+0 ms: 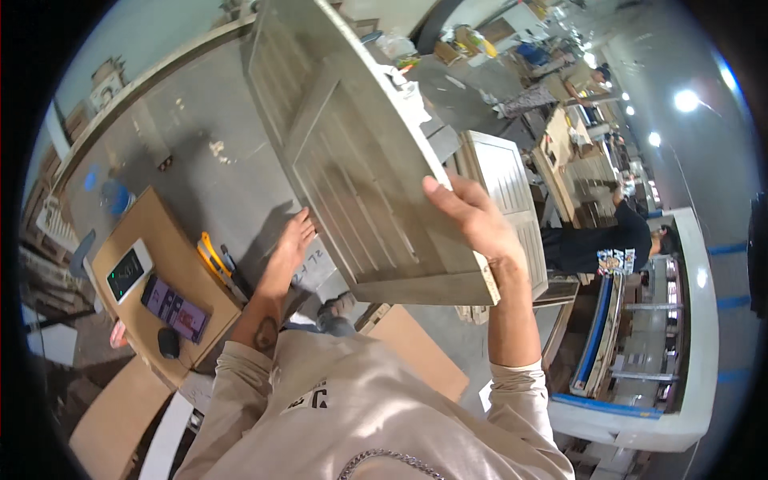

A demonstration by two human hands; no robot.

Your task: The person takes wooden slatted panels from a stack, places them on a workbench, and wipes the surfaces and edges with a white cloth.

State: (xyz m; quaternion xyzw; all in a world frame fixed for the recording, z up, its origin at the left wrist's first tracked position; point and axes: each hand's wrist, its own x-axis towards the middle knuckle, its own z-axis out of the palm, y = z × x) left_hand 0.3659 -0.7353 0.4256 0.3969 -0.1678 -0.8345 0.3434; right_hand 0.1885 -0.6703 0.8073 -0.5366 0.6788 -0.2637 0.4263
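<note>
"How far along are we?"

"Partway, we'd judge. Our panelled wooden door [360, 152] looks like one whole piece, frame and grooved panels together, and we have it raised at a tilt over the grey worktable [216, 104]. It isn't laid flat, and whether its far edge rests on anything we can't tell."

"And what is left?"

"Setting it down, at the least, is not yet done. We can't judge from here whether its surface needs more work. A pale grooved door [508, 176] stands beyond our right wrist, out of our grip."

"What are our fingers doing?"

"Our right hand [480, 220] is clamped on the door's right-hand edge — thumb on the near side, the other fingers mostly hidden behind. Our left hand [296, 236] has its fingers loosely extended, close to one another, at the door's lower left edge. Whether the tips touch it we can't tell."

"Are we holding any tool?"

"None that we can see — the orange utility knife [213, 258] lies untouched beside the cardboard [148, 212]."
</note>
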